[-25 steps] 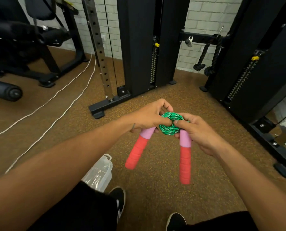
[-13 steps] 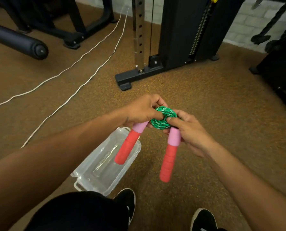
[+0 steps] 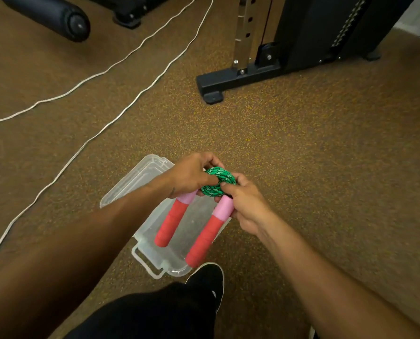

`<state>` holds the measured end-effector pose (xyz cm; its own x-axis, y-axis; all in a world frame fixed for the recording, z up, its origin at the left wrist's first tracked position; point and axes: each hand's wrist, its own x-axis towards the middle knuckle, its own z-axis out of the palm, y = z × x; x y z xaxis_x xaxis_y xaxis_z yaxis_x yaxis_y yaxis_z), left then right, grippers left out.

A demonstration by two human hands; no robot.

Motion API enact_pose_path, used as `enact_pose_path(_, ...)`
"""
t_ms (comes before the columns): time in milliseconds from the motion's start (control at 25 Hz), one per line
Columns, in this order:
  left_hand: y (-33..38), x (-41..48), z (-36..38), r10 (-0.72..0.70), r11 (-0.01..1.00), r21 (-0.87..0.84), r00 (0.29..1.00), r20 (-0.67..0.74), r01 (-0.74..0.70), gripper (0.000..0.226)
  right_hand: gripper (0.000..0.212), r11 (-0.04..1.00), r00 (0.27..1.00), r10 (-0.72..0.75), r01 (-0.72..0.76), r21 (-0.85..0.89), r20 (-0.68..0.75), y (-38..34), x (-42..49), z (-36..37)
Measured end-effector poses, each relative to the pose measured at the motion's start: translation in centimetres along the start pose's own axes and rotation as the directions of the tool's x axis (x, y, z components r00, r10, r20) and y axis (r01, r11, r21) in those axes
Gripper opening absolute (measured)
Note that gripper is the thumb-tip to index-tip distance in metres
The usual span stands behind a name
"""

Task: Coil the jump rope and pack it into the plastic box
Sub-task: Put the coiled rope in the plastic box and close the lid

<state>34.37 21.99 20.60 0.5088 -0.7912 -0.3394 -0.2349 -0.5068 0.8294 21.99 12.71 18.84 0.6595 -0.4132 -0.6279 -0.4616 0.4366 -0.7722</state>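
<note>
The jump rope is wound into a tight green coil [image 3: 218, 181] held between both hands. My left hand [image 3: 190, 174] grips the coil's left side and my right hand [image 3: 244, 206] pinches its right side. Two handles hang down from the coil, each pink at the top and red below: the left handle [image 3: 171, 222] and the right handle [image 3: 207, 234]. They dangle over the open clear plastic box [image 3: 140, 177], which lies on the brown floor just below my hands. Whether the handles touch the box is unclear.
A black machine base [image 3: 231, 80] stands on the speckled floor ahead. Two white cords [image 3: 120, 113] run diagonally across the floor at left. A black padded roller [image 3: 57, 17] lies at top left. My black shoe [image 3: 207, 280] sits just beside the box's near end.
The view has tilted down and my hands have carried the coiled rope left and lower, so the handles now hang over the plastic box instead of beside it.
</note>
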Motion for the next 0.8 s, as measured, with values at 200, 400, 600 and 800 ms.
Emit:
enact_pose_path(200, -4.3, 2.2, 0.5, 0.011, 0.945, 0.326, 0.998, 0.065, -0.031, 0.027, 0.023, 0.99, 0.99, 0.127, -0.122, 0.075, -0.068, 3.2, 2.9, 2.5)
enact_pose_path(400, -9.4, 4.4, 2.5, -0.066, 0.896, 0.443, 0.997, 0.045, 0.039, 0.03, 0.031, 0.97, 0.959, 0.233, -0.217, 0.11, -0.163, 5.5, 6.1, 4.1)
enact_pose_path(600, -13.3, 6.1, 3.7, -0.14, 0.844, 0.529, 0.989, 0.055, 0.09, 0.032, 0.026, 0.922, 0.891, 0.385, -0.382, 0.06, -0.238, 7.6, 10.4, 5.8)
enact_pose_path(800, -15.7, 7.3, 4.9, -0.134, 0.787, 0.617, 0.982, 0.136, 0.022, 0.038, 0.01, 0.857, 0.819, 0.503, -0.513, 0.043, -0.277, 9.3, 13.3, 5.9)
